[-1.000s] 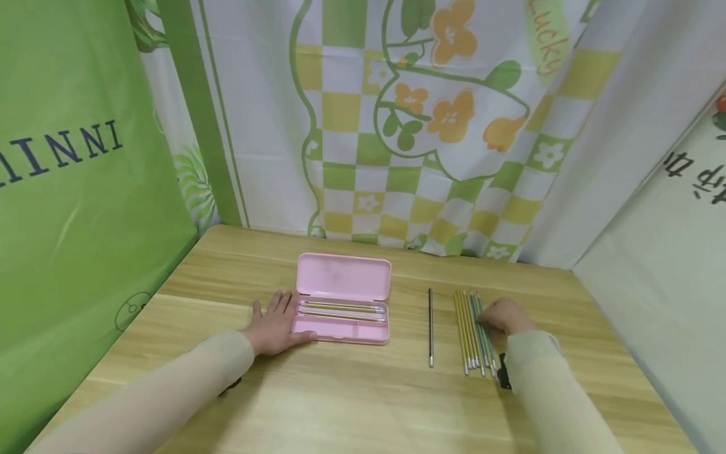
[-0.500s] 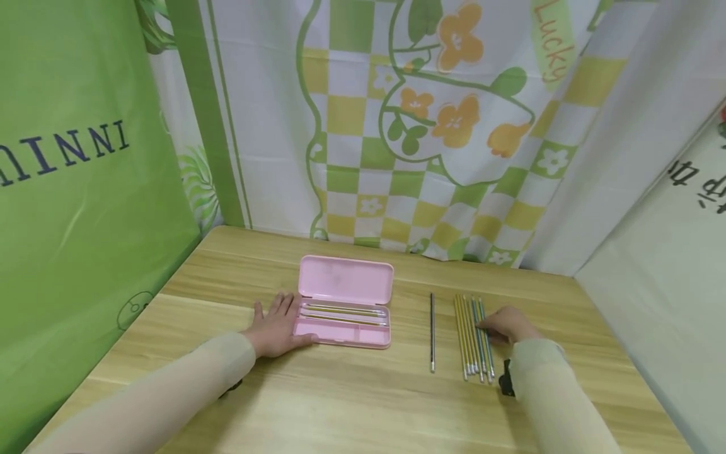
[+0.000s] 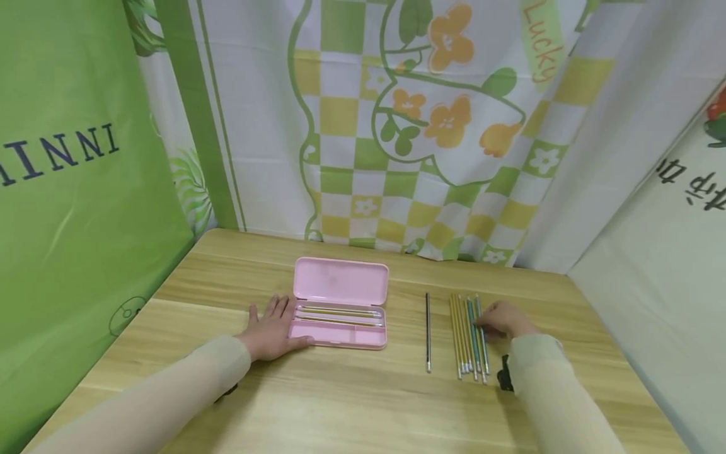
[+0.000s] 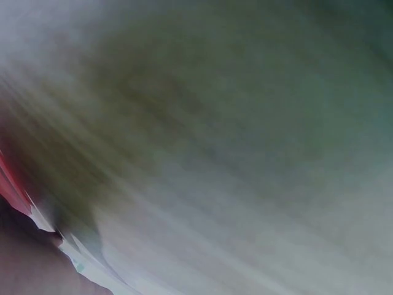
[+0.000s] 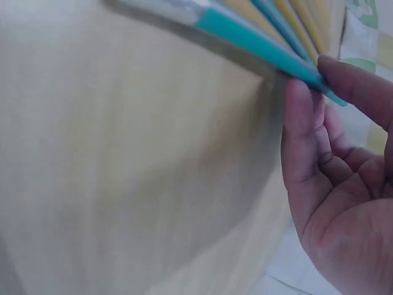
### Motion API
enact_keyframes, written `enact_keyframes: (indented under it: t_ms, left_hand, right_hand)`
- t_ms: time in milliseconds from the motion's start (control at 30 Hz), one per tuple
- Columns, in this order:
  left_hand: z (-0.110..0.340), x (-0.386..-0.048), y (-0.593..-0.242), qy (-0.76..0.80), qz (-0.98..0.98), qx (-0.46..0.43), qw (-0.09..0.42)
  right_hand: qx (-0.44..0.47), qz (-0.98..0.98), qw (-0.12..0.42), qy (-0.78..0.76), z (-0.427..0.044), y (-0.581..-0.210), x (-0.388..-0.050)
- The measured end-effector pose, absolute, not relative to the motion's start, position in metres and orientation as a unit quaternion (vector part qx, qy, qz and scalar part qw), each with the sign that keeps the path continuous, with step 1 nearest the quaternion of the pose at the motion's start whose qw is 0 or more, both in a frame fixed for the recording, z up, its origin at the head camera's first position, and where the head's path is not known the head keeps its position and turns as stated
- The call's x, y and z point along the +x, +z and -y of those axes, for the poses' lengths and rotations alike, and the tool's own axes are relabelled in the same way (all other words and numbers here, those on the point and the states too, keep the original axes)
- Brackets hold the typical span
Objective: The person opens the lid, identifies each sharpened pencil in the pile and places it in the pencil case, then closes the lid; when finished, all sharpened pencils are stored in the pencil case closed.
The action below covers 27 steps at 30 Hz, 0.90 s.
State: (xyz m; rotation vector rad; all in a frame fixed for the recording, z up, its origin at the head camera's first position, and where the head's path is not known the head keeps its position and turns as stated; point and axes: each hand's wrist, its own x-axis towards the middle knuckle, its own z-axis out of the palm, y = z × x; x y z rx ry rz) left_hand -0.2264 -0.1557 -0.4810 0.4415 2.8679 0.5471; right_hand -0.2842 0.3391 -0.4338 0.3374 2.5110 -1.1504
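My left hand (image 3: pixel 271 334) rests on the table against the left end of a pink pencil case (image 3: pixel 341 280), fingers straight and spread, thumb along the case's front edge. The case lies with its lid up, and several pencils (image 3: pixel 340 311) sit in its back compartment. At the right, my right hand (image 3: pixel 507 318) pinches a teal pencil (image 5: pixel 245 38) between thumb and fingertips at the right side of a row of yellow and teal pencils (image 3: pixel 460 337). Its other fingers are curled in the right wrist view. The left wrist view is mostly blurred.
A single dark pencil (image 3: pixel 428 334) lies between the case and the row. The wooden table (image 3: pixel 340 403) ends at a patterned curtain (image 3: pixel 340 183) behind, with a green cloth (image 3: pixel 68 239) on the left and a white one (image 3: pixel 658 302) on the right.
The right hand has stayed at the row's right side, and the teal pencils there have shifted slightly among themselves. The left hand has kept its place at the case. The head view has shifted slightly.
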Motion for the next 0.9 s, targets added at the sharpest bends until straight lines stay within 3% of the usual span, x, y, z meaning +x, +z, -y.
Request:
enact_keyframes:
  t_ms: [300, 900]
  left_hand:
    - [0.157, -0.227, -0.482, 0.187, -0.966, 0.155, 0.092]
    - [0.158, -0.228, -0.485, 0.181, -0.968, 0.148, 0.088]
  right_hand:
    - [0.043, -0.869, 0.136, -0.475, -0.318, -0.407, -0.296]
    - [-0.113, -0.809, 0.2, -0.541, -0.229, -0.379, -0.323]
